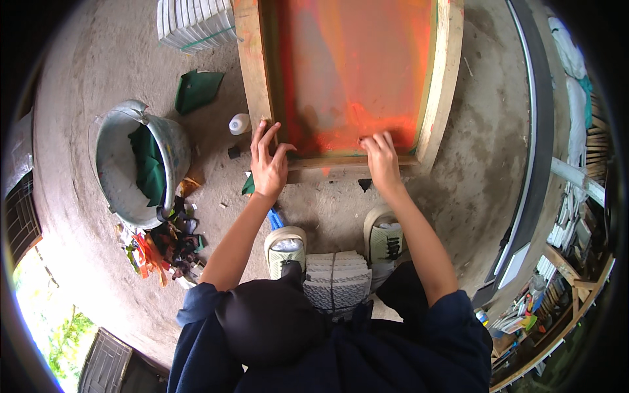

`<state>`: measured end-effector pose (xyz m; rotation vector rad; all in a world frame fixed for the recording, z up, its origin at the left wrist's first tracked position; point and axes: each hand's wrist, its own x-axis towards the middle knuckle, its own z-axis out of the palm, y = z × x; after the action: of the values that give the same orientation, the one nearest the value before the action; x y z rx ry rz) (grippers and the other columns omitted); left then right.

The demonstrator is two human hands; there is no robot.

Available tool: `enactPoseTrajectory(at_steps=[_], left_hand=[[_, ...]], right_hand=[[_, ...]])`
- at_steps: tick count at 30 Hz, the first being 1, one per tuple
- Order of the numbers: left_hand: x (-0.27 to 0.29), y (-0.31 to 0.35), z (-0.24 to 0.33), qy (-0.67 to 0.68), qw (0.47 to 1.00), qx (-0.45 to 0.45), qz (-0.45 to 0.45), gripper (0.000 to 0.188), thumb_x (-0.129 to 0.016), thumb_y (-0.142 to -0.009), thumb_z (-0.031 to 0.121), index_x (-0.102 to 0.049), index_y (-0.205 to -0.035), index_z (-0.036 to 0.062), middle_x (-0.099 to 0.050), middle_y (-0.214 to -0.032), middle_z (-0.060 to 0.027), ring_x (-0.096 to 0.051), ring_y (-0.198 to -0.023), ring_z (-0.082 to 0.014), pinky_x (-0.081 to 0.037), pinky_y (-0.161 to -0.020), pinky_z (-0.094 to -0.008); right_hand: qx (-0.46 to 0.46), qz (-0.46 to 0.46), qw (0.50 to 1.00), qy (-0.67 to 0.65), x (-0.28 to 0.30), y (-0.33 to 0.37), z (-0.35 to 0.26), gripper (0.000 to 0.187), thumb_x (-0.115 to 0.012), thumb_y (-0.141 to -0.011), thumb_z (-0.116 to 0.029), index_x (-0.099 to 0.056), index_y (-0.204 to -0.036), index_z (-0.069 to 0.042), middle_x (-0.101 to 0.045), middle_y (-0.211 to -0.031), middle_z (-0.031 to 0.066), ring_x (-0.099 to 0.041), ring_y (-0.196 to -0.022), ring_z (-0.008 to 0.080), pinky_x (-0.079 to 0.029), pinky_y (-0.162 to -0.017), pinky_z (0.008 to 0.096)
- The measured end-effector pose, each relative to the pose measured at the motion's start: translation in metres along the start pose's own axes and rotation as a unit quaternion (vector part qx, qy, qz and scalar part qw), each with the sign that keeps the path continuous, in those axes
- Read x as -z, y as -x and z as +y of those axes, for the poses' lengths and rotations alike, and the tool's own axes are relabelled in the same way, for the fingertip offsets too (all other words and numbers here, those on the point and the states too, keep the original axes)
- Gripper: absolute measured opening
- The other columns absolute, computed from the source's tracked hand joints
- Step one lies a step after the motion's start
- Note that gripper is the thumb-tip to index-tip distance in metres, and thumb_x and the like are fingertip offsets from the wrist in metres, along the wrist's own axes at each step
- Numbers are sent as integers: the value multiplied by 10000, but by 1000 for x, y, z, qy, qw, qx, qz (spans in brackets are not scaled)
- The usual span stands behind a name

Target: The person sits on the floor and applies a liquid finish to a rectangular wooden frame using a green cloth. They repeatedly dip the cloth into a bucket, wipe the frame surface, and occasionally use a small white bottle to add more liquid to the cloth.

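A wooden screen-printing frame (257, 65) lies on the floor before me, its mesh (327, 72) stained orange, red and grey. My left hand (268, 164) rests at the frame's near left corner, fingers spread over the wood. Bent inward over the near edge, my right hand (380, 157) has its fingers closed together against the orange-stained mesh. A small dark bit shows at its fingertips, too small to name. Beside the left corner stands a small white bottle (240, 124), with a dark little block (234, 152) below it.
A tilted metal bucket (118, 177) with green cloth stands left, above a heap of coloured scraps (164, 249). Green cloth (198, 90) and a tied white stack (195, 23) lie farther off. Between my shoes is another tied stack (335, 281). A dark metal-edged bar (538, 131) runs along the right.
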<state>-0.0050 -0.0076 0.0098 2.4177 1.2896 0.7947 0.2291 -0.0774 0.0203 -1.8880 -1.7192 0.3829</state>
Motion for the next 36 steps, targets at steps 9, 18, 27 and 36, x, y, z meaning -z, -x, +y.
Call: enactPoseTrajectory(at_steps=[9,18,27,36], left_hand=[[1,-1,-1,16,1000,-5,-17,287,-570,-662,-72,-624,-871,117,-411,-1315,-86,-306,-1307,-334,-307,-1077,-495],[72,-17,15,118,988,13,-103,283,-581,-837,78,-522,-1113,100,-418,-1317,-100,-315,-1316,-274,-228,-1070,-549],[157,-1,41,362,887,285,12,319,-611,-880,207,-544,-1124,14,-650,-978,-100,-640,-917,-166,-515,-781,-290],[177,55,21,254,902,337,91,144,-627,-836,74,-604,-958,1,-672,-759,-65,-643,-667,-121,-497,-627,-255]], right_hand=[[-247,1,937,-247,7,-61,-4,41,-649,-810,-10,-643,-839,19,-676,-870,75,-631,-813,132,-503,-736,254],[-215,-109,796,-555,45,-90,-58,136,-595,-866,-40,-590,-992,11,-669,-910,88,-610,-859,129,-458,-787,250],[-113,-269,798,-528,12,-75,-160,166,-695,-789,-46,-616,-930,-11,-647,-875,44,-584,-827,89,-443,-759,227],[61,-210,950,-224,-13,-55,-179,109,-662,-802,-145,-684,-845,-48,-647,-767,46,-560,-750,191,-446,-716,321]])
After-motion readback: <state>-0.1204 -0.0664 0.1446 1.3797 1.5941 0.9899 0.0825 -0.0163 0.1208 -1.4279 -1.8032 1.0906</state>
